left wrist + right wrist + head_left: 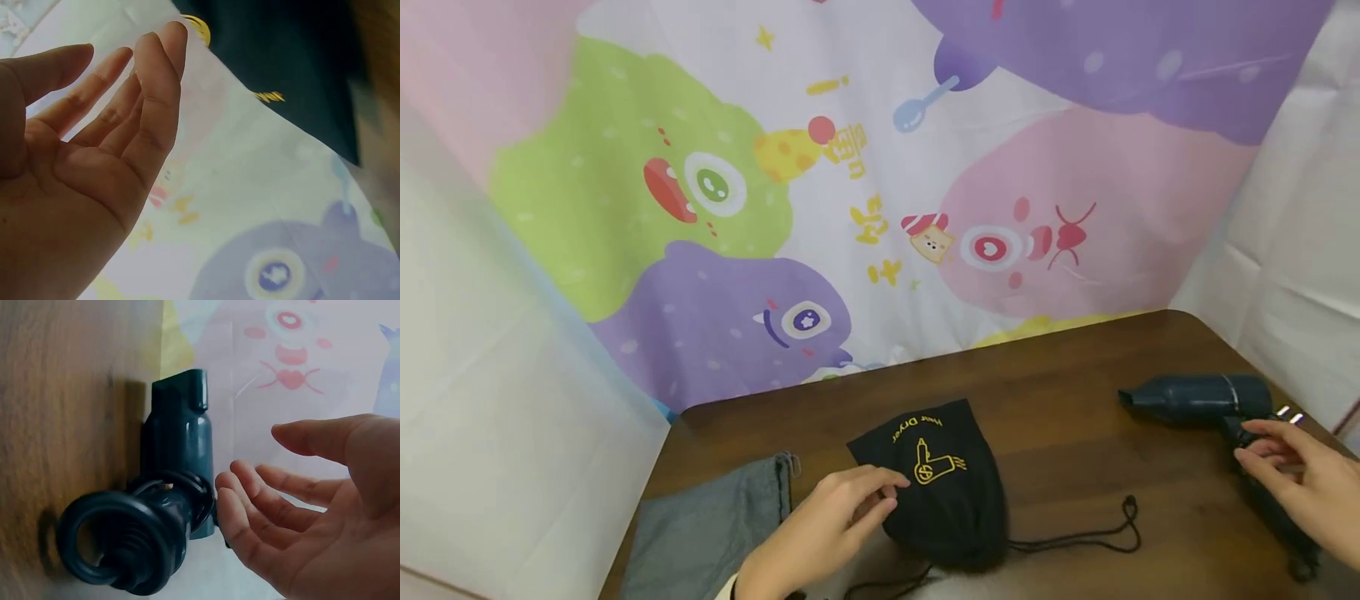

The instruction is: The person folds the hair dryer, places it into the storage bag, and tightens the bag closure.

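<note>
Left grip (831,517) half-curled, empty by the pouch (951,517); right grip (1311,479) same by the dryer (1198,398). Cord's (150,550) coiled there, so could snag.

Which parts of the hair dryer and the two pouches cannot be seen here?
Head view: near end of the gray drawstring pouch, cut off by the bottom edge.
Head view: part of the hair dryer, covered by the right hand.
Head view: inside of the black drawstring pouch, hidden by its fabric.
Left wrist view: part of this pouch, beyond the top edge.
</note>
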A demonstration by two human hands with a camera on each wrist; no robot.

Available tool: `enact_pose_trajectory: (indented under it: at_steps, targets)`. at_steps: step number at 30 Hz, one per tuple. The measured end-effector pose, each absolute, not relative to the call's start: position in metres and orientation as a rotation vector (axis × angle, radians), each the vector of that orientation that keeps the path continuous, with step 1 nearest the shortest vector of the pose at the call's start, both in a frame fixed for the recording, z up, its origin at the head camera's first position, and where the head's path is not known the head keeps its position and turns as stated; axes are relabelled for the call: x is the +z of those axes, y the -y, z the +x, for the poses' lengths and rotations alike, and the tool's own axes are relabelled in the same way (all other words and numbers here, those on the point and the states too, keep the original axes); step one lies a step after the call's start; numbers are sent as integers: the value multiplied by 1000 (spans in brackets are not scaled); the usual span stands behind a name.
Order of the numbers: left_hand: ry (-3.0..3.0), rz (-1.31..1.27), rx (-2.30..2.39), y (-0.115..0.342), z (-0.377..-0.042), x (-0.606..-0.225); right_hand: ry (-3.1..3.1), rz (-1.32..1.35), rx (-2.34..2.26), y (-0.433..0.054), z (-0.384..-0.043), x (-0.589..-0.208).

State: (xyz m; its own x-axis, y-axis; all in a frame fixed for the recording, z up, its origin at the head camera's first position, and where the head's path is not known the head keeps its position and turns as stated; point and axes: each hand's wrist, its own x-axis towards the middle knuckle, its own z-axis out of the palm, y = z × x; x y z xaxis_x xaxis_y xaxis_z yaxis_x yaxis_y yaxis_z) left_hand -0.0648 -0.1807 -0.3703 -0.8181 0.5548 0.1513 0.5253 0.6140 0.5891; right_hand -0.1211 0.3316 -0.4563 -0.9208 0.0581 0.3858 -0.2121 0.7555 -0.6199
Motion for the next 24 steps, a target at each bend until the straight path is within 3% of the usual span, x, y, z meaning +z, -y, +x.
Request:
enact_pose_trajectory:
  at_steps: [14,24]
  targets:
    - [-2770,1242,696,106,-112,-348,2662,143,740,-349,-114,-460]
    - [-2736,1328,669,59,-140,-347,2686,128,759,-361,-115,-465]
